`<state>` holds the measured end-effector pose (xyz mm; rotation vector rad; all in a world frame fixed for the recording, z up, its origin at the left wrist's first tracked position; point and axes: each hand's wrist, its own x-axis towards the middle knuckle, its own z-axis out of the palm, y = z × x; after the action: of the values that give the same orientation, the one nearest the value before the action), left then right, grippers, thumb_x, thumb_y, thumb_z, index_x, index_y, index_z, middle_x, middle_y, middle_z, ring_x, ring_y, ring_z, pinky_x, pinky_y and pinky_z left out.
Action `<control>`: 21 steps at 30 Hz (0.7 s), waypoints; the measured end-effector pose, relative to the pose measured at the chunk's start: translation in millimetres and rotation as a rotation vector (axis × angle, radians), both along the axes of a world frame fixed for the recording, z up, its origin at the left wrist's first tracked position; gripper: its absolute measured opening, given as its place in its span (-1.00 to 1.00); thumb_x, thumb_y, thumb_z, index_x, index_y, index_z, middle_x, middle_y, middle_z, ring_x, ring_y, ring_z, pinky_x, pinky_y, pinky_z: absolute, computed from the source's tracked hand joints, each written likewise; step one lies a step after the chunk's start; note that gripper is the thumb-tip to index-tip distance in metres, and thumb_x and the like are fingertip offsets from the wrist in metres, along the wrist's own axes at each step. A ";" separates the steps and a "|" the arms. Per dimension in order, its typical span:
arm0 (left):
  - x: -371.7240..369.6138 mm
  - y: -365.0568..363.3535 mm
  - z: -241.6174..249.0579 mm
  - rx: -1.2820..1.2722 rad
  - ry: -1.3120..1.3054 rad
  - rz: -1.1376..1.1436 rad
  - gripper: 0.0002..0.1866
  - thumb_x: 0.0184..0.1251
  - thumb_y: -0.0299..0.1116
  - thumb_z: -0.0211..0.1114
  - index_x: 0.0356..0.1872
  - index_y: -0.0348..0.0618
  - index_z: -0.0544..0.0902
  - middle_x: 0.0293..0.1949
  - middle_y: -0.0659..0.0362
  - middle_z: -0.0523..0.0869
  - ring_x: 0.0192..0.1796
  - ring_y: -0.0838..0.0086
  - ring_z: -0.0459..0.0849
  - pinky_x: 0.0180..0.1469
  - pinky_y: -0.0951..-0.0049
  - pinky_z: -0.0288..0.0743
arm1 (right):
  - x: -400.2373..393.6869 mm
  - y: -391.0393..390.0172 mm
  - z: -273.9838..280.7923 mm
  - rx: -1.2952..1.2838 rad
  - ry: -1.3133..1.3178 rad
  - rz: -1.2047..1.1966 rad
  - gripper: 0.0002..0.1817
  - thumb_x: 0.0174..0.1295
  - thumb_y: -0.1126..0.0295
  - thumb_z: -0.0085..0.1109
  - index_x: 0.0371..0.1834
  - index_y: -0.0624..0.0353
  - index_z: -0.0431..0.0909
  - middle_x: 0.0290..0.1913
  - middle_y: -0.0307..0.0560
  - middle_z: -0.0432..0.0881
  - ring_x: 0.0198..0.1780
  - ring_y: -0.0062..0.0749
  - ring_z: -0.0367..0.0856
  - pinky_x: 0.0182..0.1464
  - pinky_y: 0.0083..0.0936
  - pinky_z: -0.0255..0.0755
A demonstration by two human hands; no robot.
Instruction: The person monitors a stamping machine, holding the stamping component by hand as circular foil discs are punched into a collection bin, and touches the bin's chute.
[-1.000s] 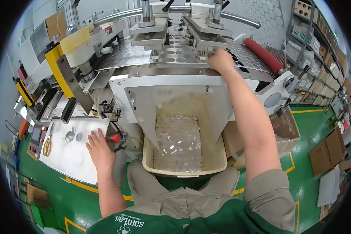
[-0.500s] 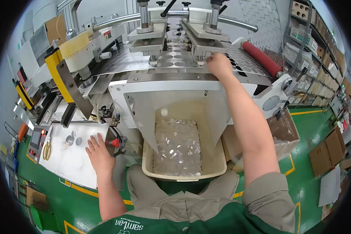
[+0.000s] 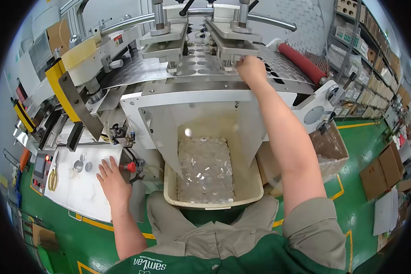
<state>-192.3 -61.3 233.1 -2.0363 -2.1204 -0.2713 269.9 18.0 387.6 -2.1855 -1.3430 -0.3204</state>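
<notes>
My left hand [image 3: 114, 185] lies with its fingers spread at the right edge of a white work surface [image 3: 82, 192]. Several small round discs [image 3: 88, 167] and yellow-handled scissors [image 3: 53, 179] rest to its left. My right hand [image 3: 252, 71] is closed at the machine, beside the right press block [image 3: 227, 58] and above the perforated sheet [image 3: 278, 61]. Its fingertips are hidden, so what they grip cannot be made out. Below the machine, a cream bin [image 3: 214, 206] holds a heap of shiny discs [image 3: 205, 169]; one pale disc [image 3: 188, 132] shows above the heap.
A red roller [image 3: 302, 63] sits at the machine's right end. A red knob [image 3: 131, 167] is just right of my left hand. Yellow guards [image 3: 61, 89] rise at the left. Cardboard boxes [image 3: 382, 171] and loaded shelves [image 3: 365, 55] stand to the right.
The whole view has shifted slightly, so the machine appears a little further left. Both hands stay in about the same places, the right one still closed by the press block.
</notes>
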 end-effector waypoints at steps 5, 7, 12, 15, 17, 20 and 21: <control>0.8 -1.3 1.3 -0.023 0.020 0.001 0.01 -0.13 -0.53 0.38 0.48 -0.11 0.11 0.47 -0.15 0.17 0.52 -0.03 0.11 0.51 -0.01 -0.03 | 4.4 5.0 -9.4 0.110 -0.049 0.091 -0.65 0.23 0.25 -0.04 -0.03 0.14 0.61 -0.12 0.16 0.70 -0.03 0.07 0.66 0.05 -0.07 0.47; 1.6 -0.4 -0.2 -0.013 0.017 0.003 0.00 -0.13 -0.55 0.37 0.48 -0.12 0.12 0.46 -0.15 0.18 0.51 -0.03 0.12 0.51 -0.01 -0.03 | 0.0 -2.2 -5.7 0.121 -0.071 0.070 -0.64 0.23 0.26 -0.04 0.01 0.13 0.58 -0.12 0.14 0.70 -0.03 0.09 0.66 0.08 -0.10 0.48; 2.0 -1.4 1.6 -0.006 0.001 -0.002 -0.01 -0.13 -0.57 0.36 0.47 -0.13 0.14 0.47 -0.15 0.17 0.51 -0.04 0.12 0.51 -0.02 -0.03 | -3.6 -0.8 -6.5 0.236 -0.003 0.043 -0.63 0.21 0.26 -0.04 0.00 0.12 0.62 -0.10 0.19 0.69 0.02 0.07 0.64 0.11 -0.12 0.46; 2.6 -1.9 2.5 -0.004 0.015 0.000 0.00 -0.13 -0.57 0.37 0.48 -0.12 0.13 0.46 -0.14 0.18 0.51 -0.04 0.12 0.50 -0.02 -0.02 | 5.3 4.1 -14.1 0.092 -0.082 0.104 -0.67 0.20 0.24 0.00 -0.07 0.09 0.64 -0.19 0.12 0.72 -0.09 0.09 0.67 0.05 -0.10 0.47; 1.2 -0.8 -1.0 0.006 0.021 0.000 0.00 -0.12 -0.57 0.37 0.48 -0.11 0.13 0.46 -0.14 0.18 0.51 -0.04 0.12 0.50 -0.02 -0.01 | -3.4 -4.3 -2.3 0.167 0.014 0.070 -0.69 0.19 0.24 -0.01 -0.12 0.10 0.64 -0.14 0.14 0.71 -0.06 0.09 0.67 0.07 -0.10 0.46; 1.5 -1.5 -0.5 0.007 0.006 -0.004 0.00 -0.11 -0.58 0.37 0.48 -0.10 0.12 0.47 -0.13 0.17 0.51 -0.03 0.12 0.51 -0.02 -0.03 | 12.0 8.8 -18.5 0.066 -0.088 0.144 -0.67 0.23 0.23 -0.03 -0.08 0.11 0.64 -0.09 0.17 0.69 -0.02 0.09 0.66 0.08 -0.10 0.47; 1.6 -1.2 0.9 -0.005 0.018 0.001 -0.01 -0.11 -0.58 0.36 0.48 -0.11 0.12 0.47 -0.14 0.17 0.51 -0.04 0.11 0.50 -0.02 -0.02 | 6.9 4.9 -12.3 0.103 -0.057 0.092 -0.65 0.25 0.24 -0.05 -0.05 0.13 0.63 -0.10 0.19 0.69 -0.03 0.12 0.65 0.06 -0.09 0.49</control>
<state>-190.7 -62.5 234.1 -2.0324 -2.1138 -0.2466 276.7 22.8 375.3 -2.0367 -1.4211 -0.4106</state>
